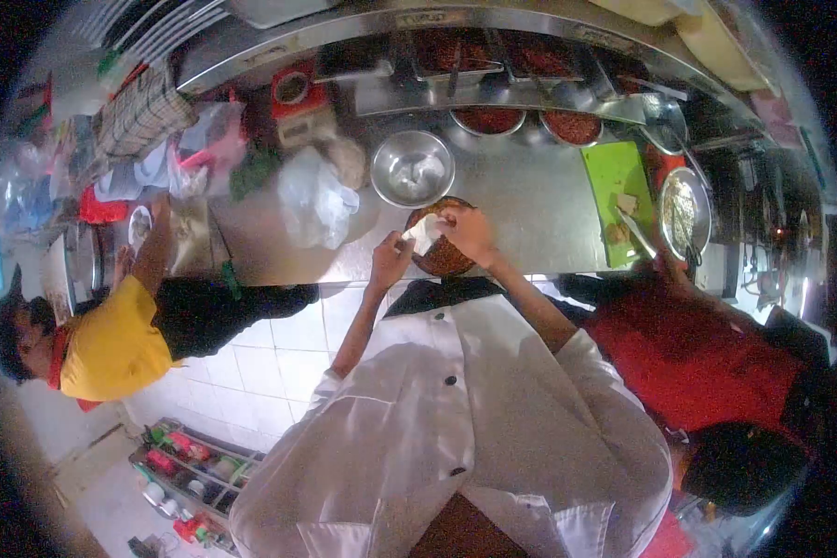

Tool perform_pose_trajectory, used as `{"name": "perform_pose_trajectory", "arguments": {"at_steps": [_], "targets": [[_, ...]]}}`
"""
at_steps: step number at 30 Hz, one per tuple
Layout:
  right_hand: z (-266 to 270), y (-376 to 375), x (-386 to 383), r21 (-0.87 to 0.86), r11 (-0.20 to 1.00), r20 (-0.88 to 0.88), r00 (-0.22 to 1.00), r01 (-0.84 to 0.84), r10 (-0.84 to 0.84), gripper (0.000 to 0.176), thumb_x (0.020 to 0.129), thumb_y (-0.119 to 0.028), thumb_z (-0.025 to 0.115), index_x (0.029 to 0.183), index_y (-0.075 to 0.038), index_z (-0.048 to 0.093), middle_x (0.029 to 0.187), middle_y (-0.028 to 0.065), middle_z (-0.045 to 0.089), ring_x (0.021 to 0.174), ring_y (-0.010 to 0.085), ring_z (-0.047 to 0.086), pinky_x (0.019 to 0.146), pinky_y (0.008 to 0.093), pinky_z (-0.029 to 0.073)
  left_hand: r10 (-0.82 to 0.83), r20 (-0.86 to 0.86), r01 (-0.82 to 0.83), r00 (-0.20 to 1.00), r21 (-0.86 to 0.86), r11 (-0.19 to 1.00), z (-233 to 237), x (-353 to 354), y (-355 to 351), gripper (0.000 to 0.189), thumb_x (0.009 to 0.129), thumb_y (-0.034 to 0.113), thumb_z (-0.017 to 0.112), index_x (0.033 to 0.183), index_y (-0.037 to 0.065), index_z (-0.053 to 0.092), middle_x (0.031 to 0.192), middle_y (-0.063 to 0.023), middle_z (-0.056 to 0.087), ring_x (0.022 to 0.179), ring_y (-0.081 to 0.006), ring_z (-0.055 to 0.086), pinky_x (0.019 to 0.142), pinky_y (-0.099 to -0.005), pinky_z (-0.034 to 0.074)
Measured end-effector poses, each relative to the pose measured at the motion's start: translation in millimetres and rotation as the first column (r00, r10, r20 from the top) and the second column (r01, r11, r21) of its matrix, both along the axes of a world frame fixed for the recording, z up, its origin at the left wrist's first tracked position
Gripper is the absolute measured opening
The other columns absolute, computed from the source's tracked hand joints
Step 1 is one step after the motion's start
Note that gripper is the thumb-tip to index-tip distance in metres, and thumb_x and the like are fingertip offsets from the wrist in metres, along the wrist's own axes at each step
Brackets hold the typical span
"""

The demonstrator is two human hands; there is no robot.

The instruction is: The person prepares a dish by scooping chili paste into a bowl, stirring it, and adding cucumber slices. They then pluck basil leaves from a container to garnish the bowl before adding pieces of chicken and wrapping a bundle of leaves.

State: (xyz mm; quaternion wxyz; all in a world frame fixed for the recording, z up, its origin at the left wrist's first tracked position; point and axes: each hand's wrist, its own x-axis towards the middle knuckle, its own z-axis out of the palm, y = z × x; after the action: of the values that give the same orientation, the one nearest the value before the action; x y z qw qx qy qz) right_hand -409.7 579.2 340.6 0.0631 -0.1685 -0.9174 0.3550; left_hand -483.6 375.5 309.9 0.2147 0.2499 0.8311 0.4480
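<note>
A thin, soft white piece [424, 235] is stretched between my two hands. My left hand [391, 260] pinches its lower left edge with bent fingers. The fingers of my right hand [468, 232] are closed on its right side. Just below lies a round pan [445, 267] of reddish-brown, grainy food, partly covered by my hands. A steel bowl [412, 168] beyond my hands contains similar white pieces.
To the left are a white plastic bag [314, 198] and dark green leaves [254, 173]. A person in yellow [118, 346] works there. At right, a person in red [693, 358] holds a knife [637, 233] over a green cutting board [616, 200]. Trays of red food [536, 61] line the back.
</note>
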Motion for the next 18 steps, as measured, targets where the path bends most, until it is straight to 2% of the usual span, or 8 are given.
{"name": "perform_pose_trajectory", "arguments": {"at_steps": [5, 8, 10, 11, 13, 15, 17, 18], "targets": [[-0.1, -5.5, -12.7, 0.05, 0.999, -0.008, 1.0, -0.022, 0.023, 0.025, 0.082, -0.035, 0.071, 0.096, -0.015, 0.071, 0.076, 0.0053, 0.071, 0.071, 0.0273, 0.069, 0.061, 0.0385, 0.053, 0.264, -0.112, -0.274, 0.958, -0.079, 0.959, -28.1, 13.9, -7.8, 0.031, 0.091, 0.031, 0.063, 0.087, 0.001, 0.055, 0.075, -0.0189, 0.064, 0.071, -0.0377, 0.065, 0.066, -0.0467, 0.049], [-18.2, 25.1, -3.9, 0.005, 1.0, 0.054, 0.999, 0.002, -0.003, 0.032, 0.085, -0.036, 0.066, 0.104, -0.01, 0.068, 0.084, 0.0119, 0.07, 0.078, 0.0334, 0.068, 0.071, 0.0453, 0.054, 0.362, -0.01, -0.362, 0.932, -0.084, 0.928, -41.4, 20.2, -6.0, 0.035, 0.091, 0.032, 0.064, 0.088, -0.001, 0.054, 0.08, -0.0208, 0.064, 0.075, -0.0378, 0.065, 0.068, -0.0455, 0.049], [-27.9, 48.8, -1.7, 0.236, 0.958, -0.201, 0.973, 0.162, -0.115, 0.047, 0.088, -0.038, 0.064, 0.121, -0.006, 0.058, 0.093, 0.0137, 0.07, 0.088, 0.0364, 0.066, 0.079, 0.0491, 0.052, 0.387, -0.013, -0.386, 0.922, -0.118, 0.915, -39.8, 24.0, -3.8, 0.035, 0.092, 0.033, 0.063, 0.096, -0.001, 0.055, 0.088, -0.0209, 0.064, 0.082, -0.0359, 0.064, 0.073, -0.0441, 0.049], [-34.1, 51.4, -0.1, 0.249, 0.953, -0.205, 0.971, 0.172, -0.121, 0.047, 0.088, -0.038, 0.064, 0.121, -0.006, 0.058, 0.093, 0.0137, 0.07, 0.088, 0.0364, 0.066, 0.079, 0.0491, 0.052, 0.402, -0.02, -0.401, 0.915, -0.151, 0.904, -38.5, 25.0, 0.0, 0.036, 0.093, 0.033, 0.062, 0.104, -0.001, 0.055, 0.097, -0.0209, 0.063, 0.089, -0.034, 0.064, 0.078, -0.0427, 0.05], [-52.5, 61.0, 2.3, 0.066, 0.985, -0.016, 0.988, 0.157, -0.156, 0.045, 0.094, -0.037, 0.056, 0.121, -0.001, 0.056, 0.114, 0.0172, 0.064, 0.095, 0.0365, 0.065, 0.099, 0.0452, 0.041, 0.439, 0.217, -0.442, 0.872, -0.035, 0.896, -38.3, 30.4, 4.0, 0.048, 0.092, 0.033, 0.064, 0.127, 0.002, 0.052, 0.112, -0.0231, 0.058, 0.105, -0.0366, 0.059, 0.089, -0.0421, 0.049], [-44.4, 58.4, 7.9, -0.149, 0.97, 0.248, 0.957, 0.194, -0.153, 0.048, 0.097, -0.042, 0.051, 0.126, -0.004, 0.054, 0.117, 0.0199, 0.061, 0.097, 0.0379, 0.064, 0.096, 0.047, 0.043, 0.302, 0.111, -0.313, 0.947, 0.098, 0.945, -97.9, 30.2, -10.6, 0.055, 0.094, 0.035, 0.059, 0.136, 0.003, 0.044, 0.099, -0.017, 0.066, 0.09, -0.0271, 0.064, 0.08, -0.038, 0.051], [-58.7, 56.1, 26.7, -0.014, 0.997, 0.172, 0.982, 0.077, -0.073, 0.049, 0.097, -0.046, 0.048, 0.128, -0.01, 0.054, 0.119, 0.0186, 0.061, 0.092, 0.0364, 0.065, 0.089, 0.0485, 0.048, 0.428, 0.326, -0.456, 0.843, 0.011, 0.89, -34.0, 28.0, 7.7, 0.05, 0.094, 0.024, 0.062, 0.136, 0.005, 0.043, 0.092, -0.0093, 0.063, 0.081, -0.0204, 0.061, 0.071, -0.0349, 0.051], [-33.1, 54.1, 33.3, -0.008, 0.997, 0.236, 0.969, 0.071, -0.067, 0.047, 0.097, -0.046, 0.048, 0.129, -0.012, 0.054, 0.119, 0.0175, 0.061, 0.092, 0.0365, 0.066, 0.085, 0.0493, 0.05, 0.308, 0.454, -0.428, 0.836, 0.187, 0.884, -55.0, 26.5, -3.3, 0.05, 0.095, 0.019, 0.061, 0.138, 0.007, 0.04, 0.092, -0.0058, 0.063, 0.079, -0.0178, 0.06, 0.068, -0.0321, 0.051]]}}
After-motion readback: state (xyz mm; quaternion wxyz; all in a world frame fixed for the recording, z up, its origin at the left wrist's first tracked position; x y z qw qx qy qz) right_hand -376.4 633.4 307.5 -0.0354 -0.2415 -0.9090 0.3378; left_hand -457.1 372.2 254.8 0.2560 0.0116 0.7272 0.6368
